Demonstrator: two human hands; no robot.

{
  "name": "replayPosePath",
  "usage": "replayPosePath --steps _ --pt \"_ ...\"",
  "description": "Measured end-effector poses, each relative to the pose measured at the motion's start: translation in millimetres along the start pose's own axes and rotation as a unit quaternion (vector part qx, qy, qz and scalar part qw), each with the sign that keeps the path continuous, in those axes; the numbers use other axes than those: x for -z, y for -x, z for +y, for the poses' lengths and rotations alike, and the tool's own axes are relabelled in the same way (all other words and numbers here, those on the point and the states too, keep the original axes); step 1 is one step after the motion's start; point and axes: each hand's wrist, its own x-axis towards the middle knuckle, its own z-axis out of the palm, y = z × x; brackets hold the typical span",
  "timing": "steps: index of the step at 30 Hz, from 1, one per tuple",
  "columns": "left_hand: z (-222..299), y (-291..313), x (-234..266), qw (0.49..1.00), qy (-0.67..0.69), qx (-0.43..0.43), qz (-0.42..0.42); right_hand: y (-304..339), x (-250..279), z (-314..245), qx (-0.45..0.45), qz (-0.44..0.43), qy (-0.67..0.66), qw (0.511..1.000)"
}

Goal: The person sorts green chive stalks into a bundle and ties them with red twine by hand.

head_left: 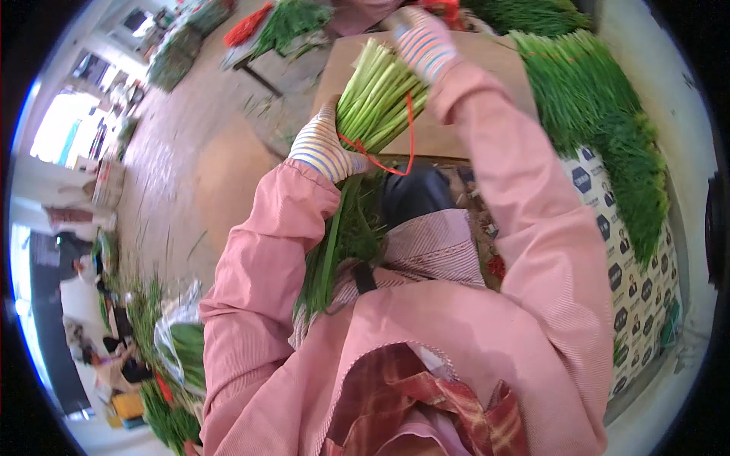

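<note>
My left hand [327, 146], in a striped knit glove, is wrapped round a bunch of chives [376, 102]. The pale cut ends point up and away from me, and the long dark leaves [333, 254] hang down by my lap. A thin red tie [411, 144] lies across the bunch by my left thumb and loops out loosely to its right. My right hand [426, 44], gloved the same way, is just beyond the upper right of the bunch, above the board [487, 91]. Its fingers are smeared by motion, so their hold is unclear.
More chives [582, 87] are heaped on the right, over a printed sheet [646, 289]. At the far left of the board, a small table [255, 64] carries greens and red ties [247, 24]. Bagged greens [186, 349] and other people are on the left.
</note>
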Motion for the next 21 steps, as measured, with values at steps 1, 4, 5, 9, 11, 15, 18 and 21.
replayPosePath --steps 1,4,5,9,11,15,18,21 --pt "5.2 10.3 -13.9 0.986 0.162 0.034 -0.036 -16.8 6.1 39.0 -0.055 -0.069 0.069 0.994" --pt "24.6 59.4 28.6 0.978 -0.065 -0.193 -0.042 -8.0 19.9 31.3 -0.200 -0.006 -0.086 0.976" --pt "30.0 61.2 57.4 0.908 -0.286 -0.307 -0.010 -0.7 16.0 8.1 -0.213 -0.042 -0.217 0.952" --pt "51.2 69.2 75.8 0.943 0.042 -0.322 -0.067 50.3 -14.4 -78.7 -0.123 -0.257 -0.495 0.821" --pt "51.3 71.4 84.9 0.924 0.119 -0.363 -0.022 91.7 -7.3 -122.2 0.020 -0.339 -0.359 0.869" --pt "61.2 81.2 100.6 0.878 0.239 -0.410 0.064 129.8 12.4 -95.7 -0.031 -0.396 -0.364 0.843" --pt "52.1 84.3 120.9 0.867 0.247 -0.415 0.121 154.4 7.6 -82.0 -0.170 -0.437 -0.449 0.760" --pt "34.1 92.7 131.3 0.870 0.243 -0.421 0.084 142.6 8.8 -85.1 -0.223 -0.423 -0.537 0.696"
